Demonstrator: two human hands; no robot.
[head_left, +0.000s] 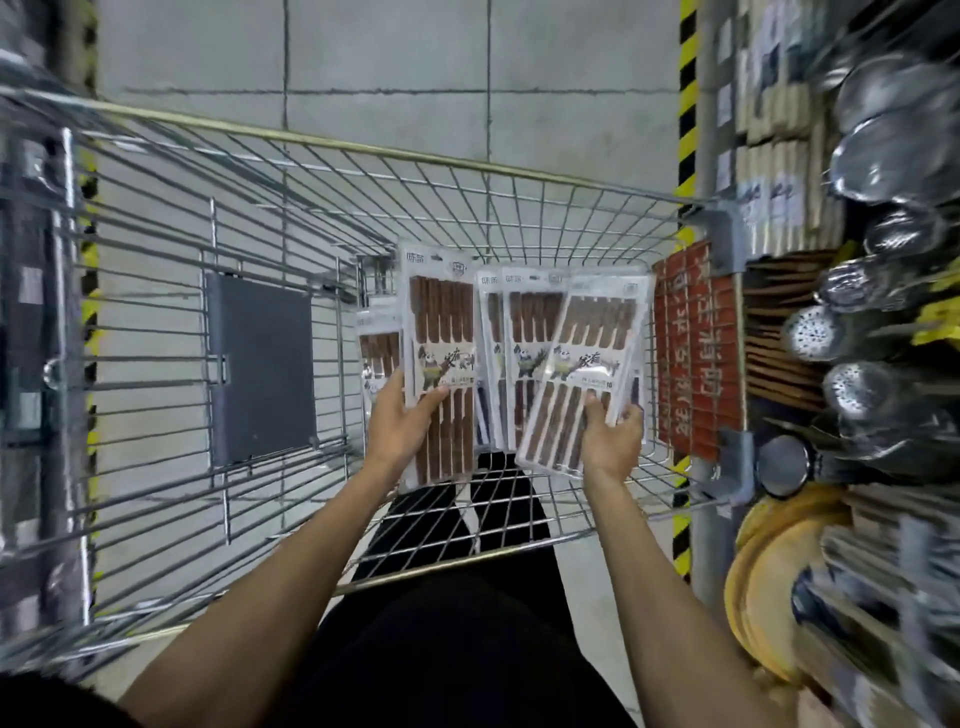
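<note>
1. The left hand (400, 421) gripped one upright chopstick pack (441, 332) at about mid-height. Its thumb (439, 392) lay across the front and the other fingers were curled out of sight behind.
2. The right hand (610, 441) gripped one tilted chopstick pack (587, 353) near its lower end, with the thumb on the front and the fingers (631, 413) wrapped round the right edge. The top of this pack leaned to the right.
3. Five packs showed in all. Two were held, two middle packs (524, 332) overlapped between them, and one small-looking pack (376, 345) was partly hidden behind the left hand. It could not be told whether those three rested in the basket or were also held.
4. Both bare forearms stretched forward over the near rim of the single wire cart (363, 150). The hands were about level and well apart, with all the packs inside the basket's outline.
5. The cart carried one grey flap (260, 364) on its left wall and one red sign (696, 353) on its right wall.
6. Just beside the cart on the right stood a shelf hung with several metal skimmers (883, 156). A grey tiled floor (389, 62) lay below.
</note>
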